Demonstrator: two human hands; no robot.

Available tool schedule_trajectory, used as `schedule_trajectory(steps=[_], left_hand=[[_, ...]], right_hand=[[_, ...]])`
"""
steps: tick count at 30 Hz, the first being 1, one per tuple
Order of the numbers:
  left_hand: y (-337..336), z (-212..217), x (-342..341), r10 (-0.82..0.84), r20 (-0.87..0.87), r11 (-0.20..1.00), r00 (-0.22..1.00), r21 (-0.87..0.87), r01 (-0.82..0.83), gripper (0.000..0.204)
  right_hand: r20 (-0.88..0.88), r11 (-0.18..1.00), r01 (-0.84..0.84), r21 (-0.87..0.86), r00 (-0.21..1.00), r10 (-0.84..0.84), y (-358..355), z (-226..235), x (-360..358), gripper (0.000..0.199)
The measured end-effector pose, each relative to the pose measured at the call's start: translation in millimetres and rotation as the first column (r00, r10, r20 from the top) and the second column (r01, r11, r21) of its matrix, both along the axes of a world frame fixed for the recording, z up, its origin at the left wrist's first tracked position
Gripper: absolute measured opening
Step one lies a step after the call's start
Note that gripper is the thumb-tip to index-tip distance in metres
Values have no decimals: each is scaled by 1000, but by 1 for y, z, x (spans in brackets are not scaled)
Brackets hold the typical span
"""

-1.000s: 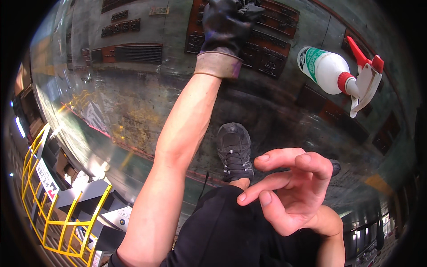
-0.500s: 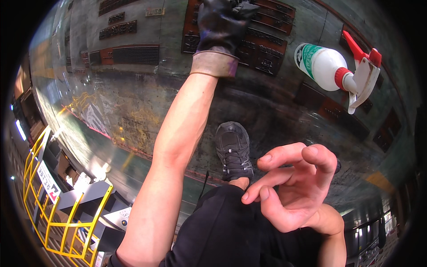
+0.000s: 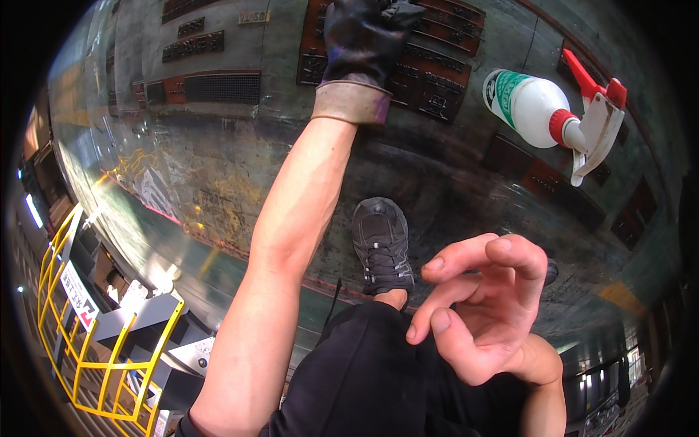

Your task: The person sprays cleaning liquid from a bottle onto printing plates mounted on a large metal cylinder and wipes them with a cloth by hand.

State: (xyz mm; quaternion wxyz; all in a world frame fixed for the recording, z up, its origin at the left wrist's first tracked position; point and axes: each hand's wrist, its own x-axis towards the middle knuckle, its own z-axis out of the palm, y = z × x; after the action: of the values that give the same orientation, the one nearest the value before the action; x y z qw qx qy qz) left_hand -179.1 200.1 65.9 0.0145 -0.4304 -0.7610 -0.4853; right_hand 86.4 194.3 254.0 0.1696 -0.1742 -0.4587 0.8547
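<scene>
My left hand [image 3: 364,47], in a dark glove with a pale cuff, reaches to a reddish-brown plate with raised marks [image 3: 437,91]. The glove looks closed at the top edge, beside a crumpled dark bit; what it holds is hard to make out. Bare and raised over my right leg, my right hand [image 3: 491,306] has loosely curled fingers, thumb and fingertips apart, nothing between them. A white spray bottle [image 3: 535,109] with a green label and red trigger lies on its side, right of the plate.
Other raised-pattern plates lie on the dark green surface, including a long strip [image 3: 222,87] at left and a dark one [image 3: 557,189] below the bottle. My black shoe [image 3: 382,244] stands on this surface. A yellow railing frame [image 3: 113,368] is at the lower left.
My right hand's thumb and fingers have shifted slightly, its thumb and fingertips moving a little to the right. My left hand has stayed almost still on the plate.
</scene>
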Motion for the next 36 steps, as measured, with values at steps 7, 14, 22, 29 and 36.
schedule_trajectory(steps=[7, 14, 22, 29, 36], left_hand=[[1, 1, -3, -26, -15, 999, 1000, -24, 26, 48], [-1, -3, -2, -19, -23, 1000, 1000, -3, 19, 48], [-1, -5, 0, 5, -15, 1000, 1000, 18, -5, 46], [-1, -5, -2, -12, -25, 1000, 1000, -5, 12, 44], [0, -1, -2, -21, 2, 1000, 1000, -14, 21, 44]], right_hand=[[-3, 986, -152, 70, 988, 152, 9, -2, 4, 82], [-6, 983, -160, 89, 987, 161, 9, -1, 0, 85], [-4, 991, -114, 63, 993, 115, 8, 0, -2, 77], [-18, 1000, 11, -5, 1000, -11, 0, 0, -4, 63], [-5, 999, 5, -39, 1000, -5, 1, 1, -3, 62]])
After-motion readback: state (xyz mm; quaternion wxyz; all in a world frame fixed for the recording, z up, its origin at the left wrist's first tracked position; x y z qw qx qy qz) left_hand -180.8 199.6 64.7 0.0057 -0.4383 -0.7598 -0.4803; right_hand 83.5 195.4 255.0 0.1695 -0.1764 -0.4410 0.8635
